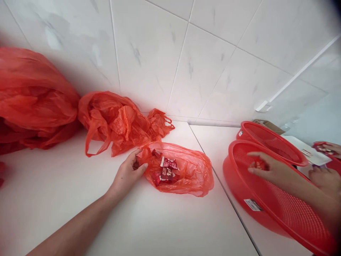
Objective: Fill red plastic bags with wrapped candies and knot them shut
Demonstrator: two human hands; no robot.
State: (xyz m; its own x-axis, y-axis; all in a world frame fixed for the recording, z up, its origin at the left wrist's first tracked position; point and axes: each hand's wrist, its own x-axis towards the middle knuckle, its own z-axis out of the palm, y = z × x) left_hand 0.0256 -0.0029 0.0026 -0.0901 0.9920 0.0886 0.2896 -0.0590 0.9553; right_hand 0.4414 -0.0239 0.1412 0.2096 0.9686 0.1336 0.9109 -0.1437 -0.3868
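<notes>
On the white table lies a red plastic bag [191, 170], spread open with several small red wrapped packets [167, 174] inside. My left hand [130, 169] pinches the bag's left edge between thumb and fingers. Over the near red plastic basket [237, 170], my right hand [262, 165] is curled around a small red packet [259, 164], partly hidden by the fingers. The basket has perforated sides and a white label on its outside.
Crumpled red plastic bags [119, 122] lie against the tiled wall, with a bigger pile [34, 99] farther left. Behind the near basket stands a second red basket [277, 144]. A co-worker's hands [326, 179] and a white tray [306, 151] are at the right.
</notes>
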